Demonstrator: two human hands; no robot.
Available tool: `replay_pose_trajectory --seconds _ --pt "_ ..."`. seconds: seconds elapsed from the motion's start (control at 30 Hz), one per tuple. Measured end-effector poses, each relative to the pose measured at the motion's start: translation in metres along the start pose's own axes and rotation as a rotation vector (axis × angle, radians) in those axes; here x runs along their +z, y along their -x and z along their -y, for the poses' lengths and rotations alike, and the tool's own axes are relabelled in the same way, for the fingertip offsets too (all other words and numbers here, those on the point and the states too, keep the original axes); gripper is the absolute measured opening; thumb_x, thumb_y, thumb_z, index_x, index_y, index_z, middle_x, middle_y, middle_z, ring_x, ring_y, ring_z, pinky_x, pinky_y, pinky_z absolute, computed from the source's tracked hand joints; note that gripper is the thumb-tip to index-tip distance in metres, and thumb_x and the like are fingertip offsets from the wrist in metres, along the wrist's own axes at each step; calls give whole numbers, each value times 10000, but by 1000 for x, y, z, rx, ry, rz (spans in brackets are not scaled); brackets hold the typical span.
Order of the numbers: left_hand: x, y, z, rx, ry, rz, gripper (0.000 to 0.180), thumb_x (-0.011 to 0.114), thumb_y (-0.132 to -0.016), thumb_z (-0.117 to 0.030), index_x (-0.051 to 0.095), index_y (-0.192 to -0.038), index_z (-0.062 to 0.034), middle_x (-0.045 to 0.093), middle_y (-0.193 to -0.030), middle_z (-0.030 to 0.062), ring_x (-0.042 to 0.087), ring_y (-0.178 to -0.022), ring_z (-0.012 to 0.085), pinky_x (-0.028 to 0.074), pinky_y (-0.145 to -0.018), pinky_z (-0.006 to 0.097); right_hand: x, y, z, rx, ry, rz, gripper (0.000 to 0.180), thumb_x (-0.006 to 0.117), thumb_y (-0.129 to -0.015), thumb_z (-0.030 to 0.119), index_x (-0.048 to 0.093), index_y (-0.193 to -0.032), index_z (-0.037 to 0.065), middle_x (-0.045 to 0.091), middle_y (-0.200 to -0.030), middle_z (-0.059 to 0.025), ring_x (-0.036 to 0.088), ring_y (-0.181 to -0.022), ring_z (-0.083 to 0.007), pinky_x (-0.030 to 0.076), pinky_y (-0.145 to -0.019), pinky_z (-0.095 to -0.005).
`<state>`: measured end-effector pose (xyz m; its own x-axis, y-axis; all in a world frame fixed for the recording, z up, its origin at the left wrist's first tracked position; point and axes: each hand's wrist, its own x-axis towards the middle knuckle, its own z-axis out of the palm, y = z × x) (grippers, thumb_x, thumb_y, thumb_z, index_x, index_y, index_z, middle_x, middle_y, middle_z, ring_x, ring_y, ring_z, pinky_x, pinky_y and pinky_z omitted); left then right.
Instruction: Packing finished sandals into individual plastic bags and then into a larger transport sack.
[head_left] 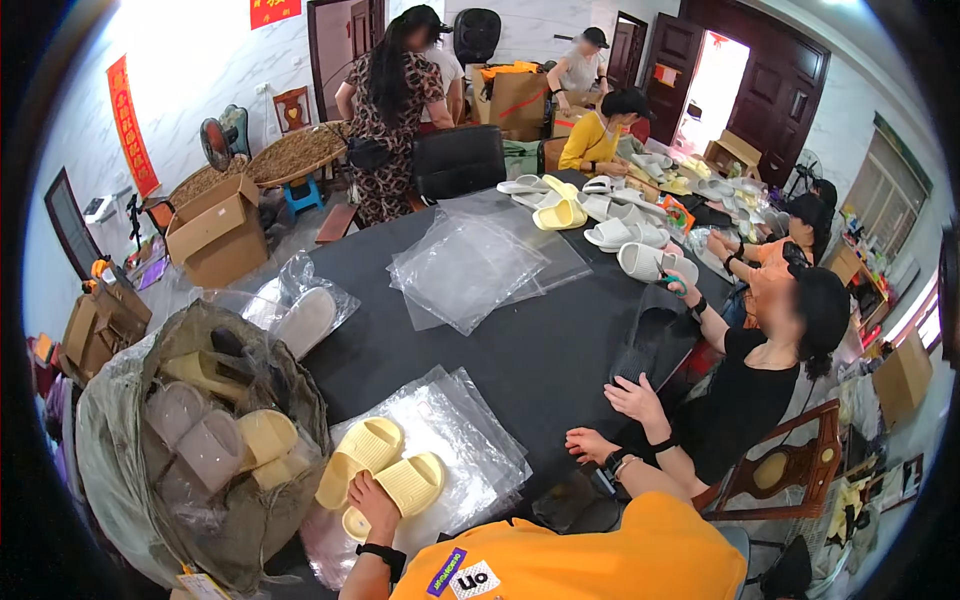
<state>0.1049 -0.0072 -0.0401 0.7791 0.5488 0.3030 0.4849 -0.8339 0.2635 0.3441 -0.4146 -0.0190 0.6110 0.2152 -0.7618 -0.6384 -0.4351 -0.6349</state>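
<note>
On the near side of the black-covered table, my left hand (374,508) closes on a pale yellow slide sandal (412,484) at its open back end. Its mate, another yellow slide sandal (360,455), lies against it on the left. Both rest on a stack of clear plastic bags (463,425). My right hand (590,445) is off to the right by the table edge, fingers loosely bent and apart, with nothing visible in it. Close beyond it is a co-worker's spread hand (636,400); that person's other hand grips scissors (677,284).
At left stands a large sack (110,450) of grey and yellow slides. Behind it a bagged light slide (308,322) lies on the table. More clear bags (470,265) lie mid-table, and rows of white slides (625,232) at the far right. Several co-workers sit or stand around.
</note>
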Motion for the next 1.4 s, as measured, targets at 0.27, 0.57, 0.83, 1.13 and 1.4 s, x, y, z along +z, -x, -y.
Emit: replay_pose_trajectory --seconds 0.27,0.57,0.83,1.13,1.4 --pt "-4 -1 1 -16 49 11 498 503 -769 -212 382 -1192 20 407 -1212 154 333 -1141 319 204 -970 464 7 -12 -5 -65 2 -76 188 556 -877 239 515 -1016 119 571 -806 -18 536 -657 -105 460 -528 -254" --pt "-9 -2 -3 -61 46 24 443 465 -788 -168 398 -1184 17 415 -1208 153 344 -1134 318 210 -971 463 12 -9 -1 -65 9 -119 154 554 -880 221 513 -988 119 570 -784 -18 534 -632 -102 450 -512 -245" --pt "-5 -1 -3 -54 28 -10 436 472 -781 -165 397 -1178 -3 424 -1198 141 349 -1133 305 211 -974 465 13 -9 0 -79 -21 -132 180 562 -868 196 518 -1003 86 556 -764 -27 509 -589 -99 431 -496 -251" --pt "-10 -4 -6 -86 55 2 410 473 -776 -151 411 -1164 -32 440 -1160 121 363 -1107 295 219 -967 459 15 -8 2 -71 11 -158 159 551 -877 183 505 -988 80 545 -765 -37 507 -597 -110 423 -483 -251" --pt "-10 -2 -4 -69 32 -5 404 459 -785 -132 415 -1171 -19 442 -1167 122 364 -1111 294 222 -967 452 15 -13 1 -80 9 -165 126 559 -869 194 511 -949 109 561 -742 -34 523 -568 -109 439 -471 -244"
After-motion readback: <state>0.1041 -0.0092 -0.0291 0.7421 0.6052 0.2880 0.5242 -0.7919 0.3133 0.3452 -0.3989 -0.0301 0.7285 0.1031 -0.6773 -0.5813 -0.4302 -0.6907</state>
